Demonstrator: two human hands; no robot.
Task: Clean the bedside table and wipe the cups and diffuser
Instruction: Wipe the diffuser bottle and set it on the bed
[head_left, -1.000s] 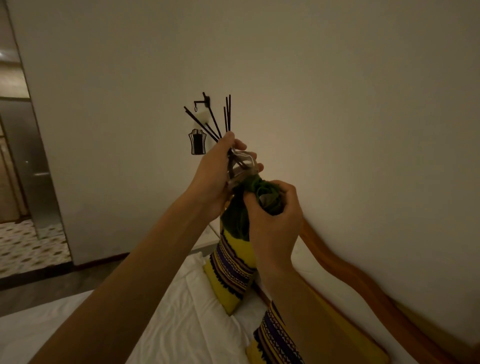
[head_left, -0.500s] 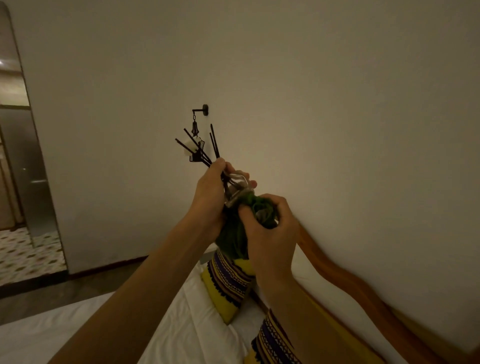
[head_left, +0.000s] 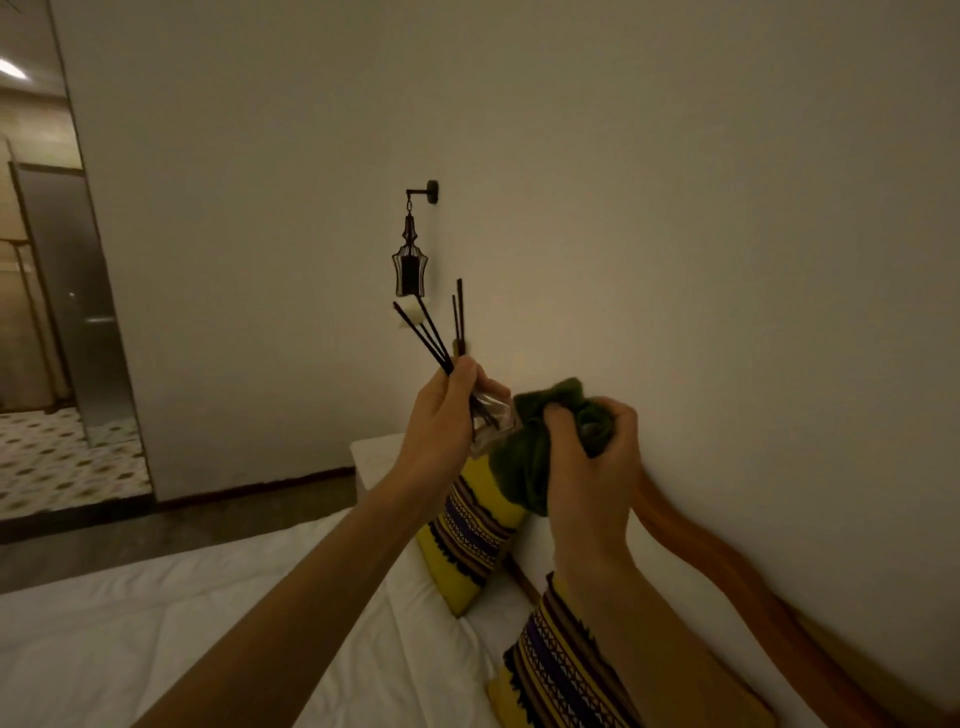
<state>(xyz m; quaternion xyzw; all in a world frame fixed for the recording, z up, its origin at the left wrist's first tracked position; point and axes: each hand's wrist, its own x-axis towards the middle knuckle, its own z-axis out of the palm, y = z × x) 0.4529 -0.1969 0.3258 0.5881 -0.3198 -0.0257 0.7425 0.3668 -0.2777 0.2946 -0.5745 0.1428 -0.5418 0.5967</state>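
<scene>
My left hand (head_left: 448, 415) grips a small clear glass diffuser (head_left: 491, 421) in mid-air over the bed, its neck tilted up to the left. Several dark reed sticks (head_left: 435, 332) fan out of it above my fingers. My right hand (head_left: 587, 457) clutches a bunched dark green cloth (head_left: 530, 457) and holds it against the right side of the glass bottle. Most of the bottle is hidden between my left fingers and the cloth. No cups are in view.
A white bedside table (head_left: 379, 457) stands by the wall beyond the bed. Below my arms lie the white bed (head_left: 208, 623) and two yellow patterned pillows (head_left: 472, 525). A wooden headboard (head_left: 727, 566) runs along the right wall. A black wall lantern (head_left: 410, 260) hangs above.
Both hands with the diffuser have dropped lower in view and shifted right. The cloth has come off the bottle's top and now bunches at its right side. The camera tilted upward.
</scene>
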